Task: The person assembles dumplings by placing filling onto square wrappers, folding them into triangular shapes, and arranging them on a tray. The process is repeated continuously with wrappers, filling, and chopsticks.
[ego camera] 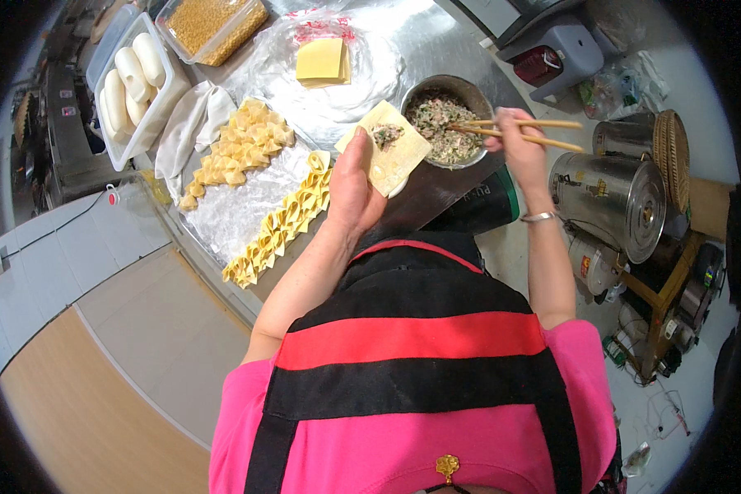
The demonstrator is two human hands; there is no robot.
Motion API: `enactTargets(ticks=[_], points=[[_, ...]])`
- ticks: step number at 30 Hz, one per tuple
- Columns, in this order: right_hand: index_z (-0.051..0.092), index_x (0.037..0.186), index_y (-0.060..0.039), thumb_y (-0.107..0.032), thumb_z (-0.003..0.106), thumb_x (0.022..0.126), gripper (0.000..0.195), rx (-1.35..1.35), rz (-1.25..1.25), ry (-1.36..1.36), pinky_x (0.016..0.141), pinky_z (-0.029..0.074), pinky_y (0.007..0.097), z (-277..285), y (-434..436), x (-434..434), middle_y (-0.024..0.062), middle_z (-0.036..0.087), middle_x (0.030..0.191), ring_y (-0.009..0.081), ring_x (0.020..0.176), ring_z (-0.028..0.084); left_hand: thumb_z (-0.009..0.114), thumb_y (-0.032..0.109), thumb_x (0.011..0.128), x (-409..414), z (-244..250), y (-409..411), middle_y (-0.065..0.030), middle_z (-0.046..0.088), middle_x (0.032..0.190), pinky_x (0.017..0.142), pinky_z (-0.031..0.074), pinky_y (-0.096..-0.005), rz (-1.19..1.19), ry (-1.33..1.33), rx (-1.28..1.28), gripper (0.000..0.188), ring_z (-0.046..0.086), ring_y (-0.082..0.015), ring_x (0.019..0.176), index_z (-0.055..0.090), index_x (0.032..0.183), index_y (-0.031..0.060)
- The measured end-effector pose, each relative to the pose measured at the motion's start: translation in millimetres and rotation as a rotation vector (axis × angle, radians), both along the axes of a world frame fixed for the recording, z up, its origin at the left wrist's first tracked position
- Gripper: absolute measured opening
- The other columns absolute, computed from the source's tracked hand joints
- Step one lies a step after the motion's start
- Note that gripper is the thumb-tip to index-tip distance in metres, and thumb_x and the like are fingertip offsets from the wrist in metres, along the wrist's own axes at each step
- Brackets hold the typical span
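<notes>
A square yellow dough wrapper (404, 162) lies across my left hand (353, 182), held by the thumb and fingers. On the wrapper sits a small heap of minced filling with green bits (385, 136). My right hand (519, 145) grips a pair of wooden chopsticks (546, 124), whose tips are in the filling (438, 117) of a round metal bowl (478, 92). Part of a white object (399, 187) shows under the wrapper, mostly hidden. Beyond my hands, a stack of wrappers (321, 60) rests on a clear plastic bag (370, 74).
Folded dumplings (247, 143) and a row of yellow ones (284, 216) lie on a plastic-lined tray (222, 216) to the left. Behind are a white cloth (188, 123), a tub (137, 145) of white rolls and a soybean container (188, 52). Metal pots (605, 197) stand right.
</notes>
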State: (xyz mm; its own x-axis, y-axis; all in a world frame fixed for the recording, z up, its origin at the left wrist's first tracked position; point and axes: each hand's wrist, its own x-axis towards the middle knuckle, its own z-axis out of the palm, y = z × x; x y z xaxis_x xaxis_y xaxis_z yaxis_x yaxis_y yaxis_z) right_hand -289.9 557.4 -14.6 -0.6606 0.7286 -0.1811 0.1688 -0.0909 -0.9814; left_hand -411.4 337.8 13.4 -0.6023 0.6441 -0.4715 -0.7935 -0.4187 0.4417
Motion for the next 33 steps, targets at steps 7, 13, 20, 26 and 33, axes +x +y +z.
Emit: enactTargets(ticks=[7,13,20,26,33], points=[[0.067,0.086,0.0006,-0.031,0.067,0.087,0.031,0.031,0.086,-0.325,0.05,0.045,0.0211,10,-20,-18,0.0022,0.061,0.064,0.0081,0.054,0.058,0.039,0.025,0.1,4,20,-12,-0.0128,0.052,0.131,0.105,0.039,-0.0435,0.106,-0.03,0.102,0.041,0.051,-0.0281,0.121,0.042,0.133,0.0004],[0.064,0.109,0.0027,-0.022,0.068,0.086,0.034,0.405,0.134,-0.067,0.073,0.051,0.0313,62,-89,8,0.0138,0.063,0.103,0.0194,0.084,0.064,0.036,0.025,0.101,17,33,-15,-0.0126,0.049,0.134,0.107,0.036,-0.0433,0.144,-0.045,0.215,0.042,0.047,-0.0277,0.125,0.039,0.136,0.0016],[0.054,0.124,0.0039,-0.026,0.07,0.081,0.056,0.956,0.38,0.097,0.105,0.033,0.0469,97,-129,-18,0.0221,0.041,0.137,0.0412,0.126,0.039,0.031,0.024,0.102,31,43,-21,-0.0136,0.048,0.134,0.108,0.035,-0.0412,0.107,-0.043,0.315,0.042,0.046,-0.0266,0.124,0.036,0.137,0.0008],[0.054,0.122,0.0058,-0.027,0.071,0.078,0.057,1.082,0.442,0.085,0.105,0.032,0.0493,100,-151,-22,0.0239,0.04,0.137,0.0426,0.128,0.036,0.032,0.022,0.102,34,46,-32,-0.0132,0.049,0.131,0.106,0.037,-0.0399,0.096,-0.021,0.268,0.041,0.048,-0.0251,0.122,0.037,0.136,-0.0003],[0.063,0.114,0.001,-0.012,0.06,0.091,0.027,0.645,0.328,0.13,0.095,0.043,0.0314,100,-122,-36,0.0124,0.057,0.123,0.0201,0.111,0.055,0.037,0.019,0.101,38,44,-41,-0.0134,0.052,0.13,0.105,0.039,-0.0399,0.079,-0.002,0.268,0.039,0.051,-0.0251,0.121,0.04,0.132,-0.0033]])
